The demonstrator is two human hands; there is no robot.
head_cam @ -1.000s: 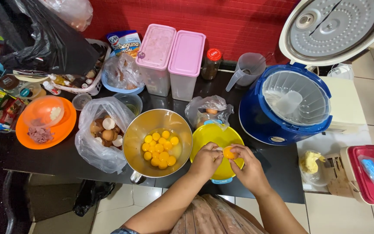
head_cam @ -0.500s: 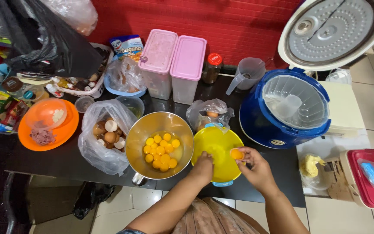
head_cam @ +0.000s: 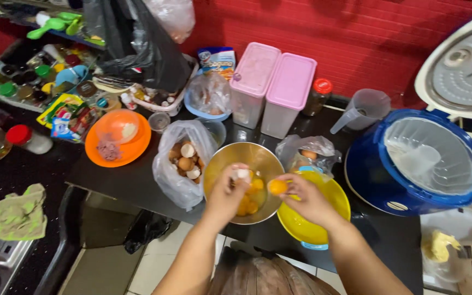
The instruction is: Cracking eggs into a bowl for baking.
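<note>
Right hand [head_cam: 307, 199] pinches a round orange yolk [head_cam: 277, 187] (glossy); left hand [head_cam: 230, 188] grips eggshell [head_cam: 242, 174].

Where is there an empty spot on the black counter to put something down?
Bare counter shows between the orange plate, the bag of eggshells and the front edge. Around the metal bowl, yellow bowl and pink-lidded boxes it is crowded.

Both forearms bare, reaching forward from bottom of frame and converging: left hand [head_cam: 229, 191] cupped with fingers curled closed, right hand [head_cam: 307, 199] just beside it, palm down, fingers [head_cam: 286, 183] pinched at tips.
</note>
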